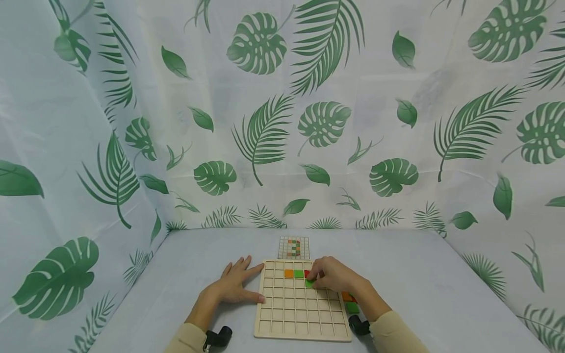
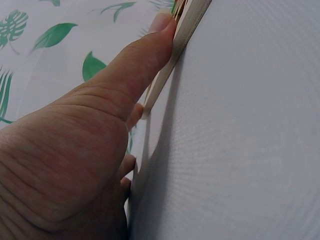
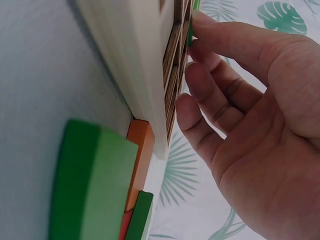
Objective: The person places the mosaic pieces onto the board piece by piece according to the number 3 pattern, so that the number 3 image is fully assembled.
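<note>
A wooden grid board (image 1: 289,315) lies on the table. Its upper rows hold an orange tile (image 1: 289,273), a green tile (image 1: 298,274) and a red tile (image 1: 306,273) side by side. My right hand (image 1: 336,274) reaches over the board and pinches another green tile (image 1: 309,283) between thumb and fingers, at the cell just below the red one. My left hand (image 1: 236,284) spreads its fingers beside the board, with the thumb (image 2: 150,45) and index fingertip against its left edge.
Behind the board lies a small pattern card (image 1: 294,247) with a coloured grid. Right of the board, partly under my right forearm, are loose blocks: an orange block (image 3: 140,155), a large-looking green block (image 3: 95,180) and others. A leaf-print curtain (image 1: 273,147) hangs behind.
</note>
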Demonstrator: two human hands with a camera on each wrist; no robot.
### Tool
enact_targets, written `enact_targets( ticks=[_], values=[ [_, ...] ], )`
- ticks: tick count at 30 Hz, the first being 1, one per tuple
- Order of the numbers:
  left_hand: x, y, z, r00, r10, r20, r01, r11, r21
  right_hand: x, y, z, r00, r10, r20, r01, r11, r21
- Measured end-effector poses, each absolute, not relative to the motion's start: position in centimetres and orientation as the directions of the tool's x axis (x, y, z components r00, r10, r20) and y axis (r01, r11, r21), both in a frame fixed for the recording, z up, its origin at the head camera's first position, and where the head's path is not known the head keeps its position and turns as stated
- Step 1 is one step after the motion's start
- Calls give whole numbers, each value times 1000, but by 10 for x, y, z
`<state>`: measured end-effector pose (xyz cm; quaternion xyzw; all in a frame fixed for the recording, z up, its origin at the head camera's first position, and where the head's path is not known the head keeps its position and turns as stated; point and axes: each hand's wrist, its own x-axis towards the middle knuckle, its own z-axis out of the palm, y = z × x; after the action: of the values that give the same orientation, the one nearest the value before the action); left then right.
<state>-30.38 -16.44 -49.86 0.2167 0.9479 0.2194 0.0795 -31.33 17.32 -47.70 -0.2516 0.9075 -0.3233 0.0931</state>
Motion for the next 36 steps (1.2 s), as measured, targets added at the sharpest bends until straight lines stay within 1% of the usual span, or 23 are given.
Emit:
enact_targets(
  ticks=[6, 10, 17, 29, 36],
  values=[
    [-303, -167, -498, -890, 454, -48, 382, 797, 467, -314, 176, -477, -847, -532, 7, -411, 645, -644],
    [-302, -167, -496, -886, 461, -45, 388, 791, 473, -312, 179, -474, -861, -507, 36, -400, 631, -665],
    [-303, -165, -494, -891, 451, -56, 378, 803, 461, -312, 181, -471, -885, -457, 84, -395, 644, -656],
    [-302, -164, -495, -893, 447, -61, 373, 807, 457, -309, 190, -468, -900, -435, 43, -355, 671, -650],
    [-302, -164, -495, -895, 443, -58, 372, 810, 453, -311, 202, -467, -881, -470, 58, -394, 658, -642]
  ],
)
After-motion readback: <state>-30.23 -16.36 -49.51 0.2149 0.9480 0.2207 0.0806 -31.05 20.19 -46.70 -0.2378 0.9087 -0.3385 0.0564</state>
